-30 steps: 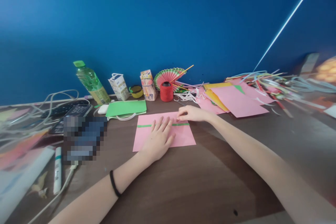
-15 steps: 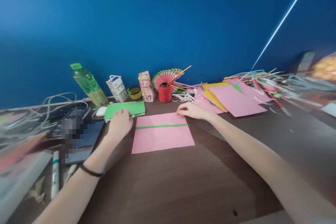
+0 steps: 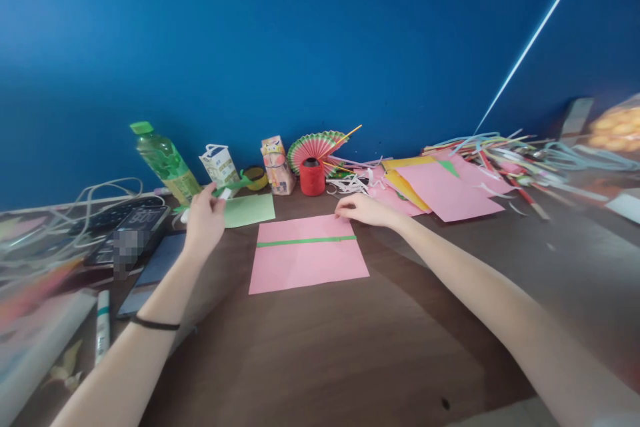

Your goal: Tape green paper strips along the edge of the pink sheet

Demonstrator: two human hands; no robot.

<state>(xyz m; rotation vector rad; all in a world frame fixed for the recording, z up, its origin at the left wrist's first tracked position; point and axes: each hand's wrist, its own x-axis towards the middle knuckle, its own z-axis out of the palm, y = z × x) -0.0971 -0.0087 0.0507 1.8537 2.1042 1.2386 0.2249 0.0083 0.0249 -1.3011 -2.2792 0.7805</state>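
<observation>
A pink paper sheet (image 3: 305,263) lies flat before me, with a narrow green strip (image 3: 305,241) running across its upper part. My right hand (image 3: 364,209) rests at the sheet's far right corner, its fingers bent and the tips pinched at the edge. Over at the left, my left hand (image 3: 204,221) grips a piece of green paper (image 3: 239,185) that is raised and seen nearly edge-on. Close to its fingertips is a small white piece, too indistinct to name. A paler green sheet (image 3: 251,210) lies on the table to the right of that hand.
Along the wall stand a green bottle (image 3: 167,163), a small carton (image 3: 220,165), a tape roll (image 3: 257,178), a decorated paper box (image 3: 278,167), a red spool (image 3: 313,177) and a paper fan (image 3: 314,147). Papers (image 3: 445,190) lie at right; a phone (image 3: 131,233), cables and marker (image 3: 103,320) at left.
My left hand has moved left and away from me, lifting green paper that lay flat; a paler green surface now shows. My right hand and the pink sheet stay in place.
</observation>
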